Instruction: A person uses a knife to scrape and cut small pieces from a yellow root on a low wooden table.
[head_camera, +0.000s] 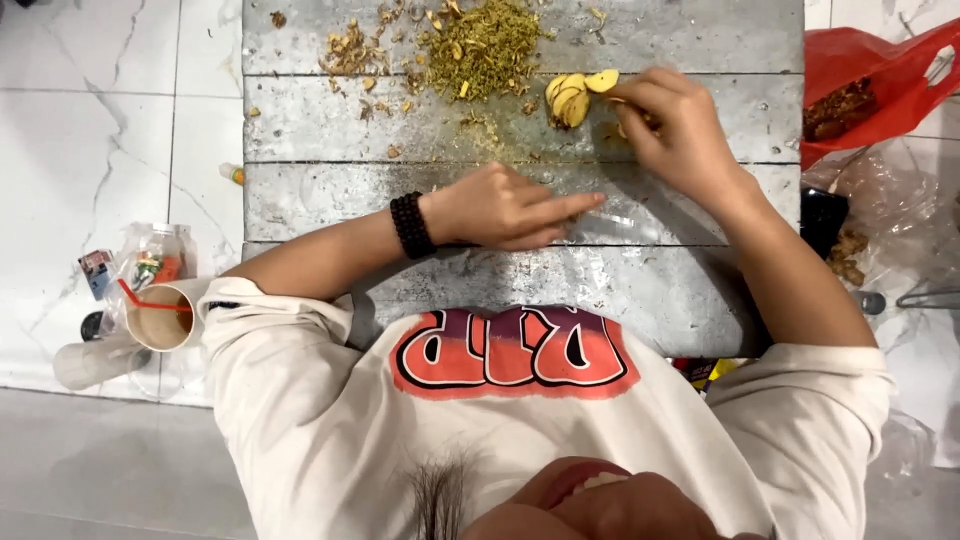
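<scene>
While my left hand (505, 208) lies flat, fingers stretched loose on a clear plastic sheet (625, 215) over the rough grey planks (330, 120), my right hand (672, 128) pinches at pale yellow, smooth oval slices (572, 97), heaped just beside its fingertips.

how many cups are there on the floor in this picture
2. A paper cup with a red straw stands by the person's left elbow; a second cup lies tipped just beside it, nearer the picture's left edge. Others may be hidden.
</scene>
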